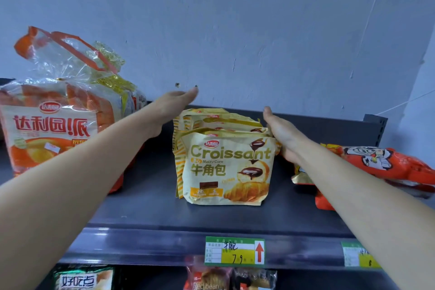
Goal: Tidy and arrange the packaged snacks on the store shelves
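A row of several cream and gold croissant bags (226, 167) stands upright in the middle of the dark top shelf (146, 207). My left hand (173, 107) hovers over the left rear of the row with straight fingers, not clearly touching it. My right hand (282, 134) lies flat against the right side of the row, fingers straight and pointing to the back. Neither hand grips a bag.
A big orange pie-cake bag (54, 129) stands at the left of the shelf. Orange-red snack packs (386, 162) lie at the right under my right forearm. Price tags (235, 251) sit on the shelf's front edge. More packs (84, 278) show on the shelf below. A pale wall is behind.
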`<state>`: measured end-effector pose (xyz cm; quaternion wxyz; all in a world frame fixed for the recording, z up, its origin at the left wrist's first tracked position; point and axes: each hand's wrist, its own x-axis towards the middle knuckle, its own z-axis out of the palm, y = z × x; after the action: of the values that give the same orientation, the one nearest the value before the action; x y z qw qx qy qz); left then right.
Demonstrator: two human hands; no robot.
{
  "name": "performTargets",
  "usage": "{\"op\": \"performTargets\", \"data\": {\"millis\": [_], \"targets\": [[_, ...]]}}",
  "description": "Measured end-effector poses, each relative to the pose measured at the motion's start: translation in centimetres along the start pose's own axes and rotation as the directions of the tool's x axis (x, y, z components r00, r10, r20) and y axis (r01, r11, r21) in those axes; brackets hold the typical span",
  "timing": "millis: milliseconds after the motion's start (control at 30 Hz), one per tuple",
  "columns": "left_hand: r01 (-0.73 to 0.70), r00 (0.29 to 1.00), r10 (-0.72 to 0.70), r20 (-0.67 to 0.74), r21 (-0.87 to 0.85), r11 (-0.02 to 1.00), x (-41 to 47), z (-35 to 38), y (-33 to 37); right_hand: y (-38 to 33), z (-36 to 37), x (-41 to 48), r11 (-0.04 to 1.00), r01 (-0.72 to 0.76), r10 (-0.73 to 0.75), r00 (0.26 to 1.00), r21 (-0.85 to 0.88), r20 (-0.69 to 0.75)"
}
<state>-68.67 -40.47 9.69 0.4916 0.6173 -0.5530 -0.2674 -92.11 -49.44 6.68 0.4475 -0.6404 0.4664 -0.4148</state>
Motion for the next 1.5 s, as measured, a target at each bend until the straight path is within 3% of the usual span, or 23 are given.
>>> {"op": "performTargets", "data": {"millis": [67,167,333,533,800,1000,1067,1100,1167,1233,1267,1367,1500], "targets": [[0.147,0.987,-0.153,-0.055,-0.098,0.984,1.9,0.4,-1.9,0.1,0.4,0.4,0.997,-0.041,0.040,0.999,0.070,0.023],[0.243,0.969,-0.248,-0.005,-0.176,0.954,3.6,0.8,-3.1,-0.1,0.5,1.3,0.997,-0.051,0.048,0.998,0.064,0.042],[0.224,0.972,-0.220,0.082,-0.041,0.974,5.1,1.3,-2.7,-1.3,0.5,3.0,0.969,0.082,-0.058,0.993,-0.233,0.105],[0.214,0.970,-0.220,0.105,0.069,0.974,5.9,1.6,-2.1,-2.2,0.9,4.4,0.917,0.070,0.006,0.982,-0.392,0.187],[0.083,0.976,-0.106,0.192,0.125,0.989,6.3,3.1,-1.6,-2.1,0.7,4.7,0.837,0.131,-0.044,0.984,-0.532,0.172],[0.078,0.967,-0.128,0.219,0.221,0.972,6.1,2.2,-1.5,-1.9,0.8,4.6,0.759,0.177,-0.081,0.980,-0.627,0.179],[0.014,0.978,-0.058,0.201,0.215,0.976,5.3,0.9,-0.9,-2.2,0.6,4.0,0.762,0.183,-0.086,0.979,-0.621,0.183],[-0.062,0.966,0.010,0.259,0.191,0.980,4.5,0.1,-0.3,-2.4,0.5,3.4,0.779,0.195,-0.102,0.977,-0.596,0.186],[-0.188,0.857,0.078,0.510,0.167,0.968,2.7,-1.3,1.3,-3.3,0.1,2.1,0.819,0.237,-0.133,0.964,-0.522,0.230],[-0.310,0.684,-0.008,0.729,0.301,0.902,0.8,-1.9,2.4,-4.7,-0.5,0.2,0.820,0.293,-0.079,0.909,-0.491,0.410],[-0.360,0.654,-0.087,0.751,0.411,0.837,0.4,-1.6,2.7,-5.1,-0.8,-0.5,0.799,0.319,-0.016,0.859,-0.510,0.511],[-0.415,0.749,-0.125,0.651,0.608,0.676,0.2,0.2,2.2,-5.3,-1.6,-1.3,0.682,0.372,0.165,0.761,-0.630,0.627],[-0.425,0.801,0.043,0.597,0.517,0.743,-0.1,1.9,0.7,-4.7,-2.0,-1.6,0.629,0.378,0.133,0.809,-0.679,0.573]]}}
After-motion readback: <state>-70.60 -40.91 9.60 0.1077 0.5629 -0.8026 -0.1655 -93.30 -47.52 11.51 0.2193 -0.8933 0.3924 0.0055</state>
